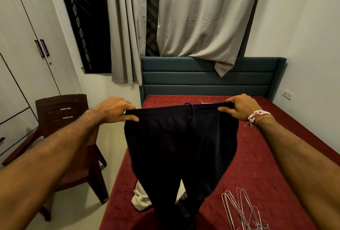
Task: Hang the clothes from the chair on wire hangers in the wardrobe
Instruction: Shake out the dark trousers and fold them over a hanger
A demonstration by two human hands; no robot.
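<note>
A pair of dark trousers [180, 146] hangs stretched by its waistband above the bed. My left hand [116, 110] pinches the waistband's left end and my right hand [241, 107] grips its right end. The legs drop toward the bed's near edge. A bundle of wire hangers [242, 209] lies on the red bedcover [266, 156] at the lower right. A pale garment [140, 198] lies crumpled on the bed's left edge, partly behind the trousers. The brown plastic chair [60, 111] stands at the left with nothing visible on its seat. The white wardrobe [27, 45] beside it has its doors closed.
A blue padded headboard [211, 76] backs the bed under grey curtains [202, 17] and a dark window. A wall socket [287, 94] is on the right wall. A strip of pale floor [110, 146] runs between chair and bed.
</note>
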